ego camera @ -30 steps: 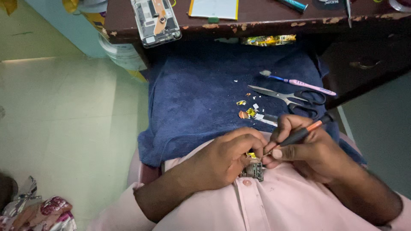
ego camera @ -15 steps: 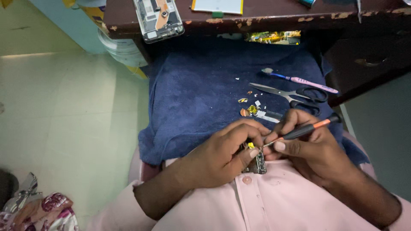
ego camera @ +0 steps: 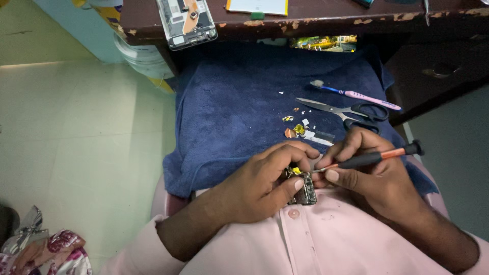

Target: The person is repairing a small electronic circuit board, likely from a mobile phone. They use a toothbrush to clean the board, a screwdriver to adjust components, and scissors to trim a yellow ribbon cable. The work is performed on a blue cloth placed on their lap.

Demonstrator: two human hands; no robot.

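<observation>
Down close against our pink shirt [ego camera: 326, 244], our left hand [ego camera: 254, 186] curls in from the left, fingers bent tight, thumb and forefinger pinching a small metal circuit part [ego camera: 304, 189] right at the chest. Our right hand [ego camera: 374, 175] comes in from the other side, closed in a pen grip around a screwdriver [ego camera: 374, 158] with a black handle and orange neck, its tip laid on the top edge of that part. So the part sits squarely between both hands, touching the left fingers and the tool's tip, a yellow scrap showing at its upper corner.

Just beyond our knuckles, the blue towel [ego camera: 234, 117] spreads over our lap, and on it lies a scatter of tiny bits [ego camera: 300, 127], yellow, orange and white. A little further out, the black-handled scissors [ego camera: 346, 109] lie flat, and beside them the pink and blue toothbrush [ego camera: 356, 94].

Farthest off, at the worn brown table edge [ego camera: 326, 23], an opened phone body [ego camera: 186, 21] rests with its insides facing up.
</observation>
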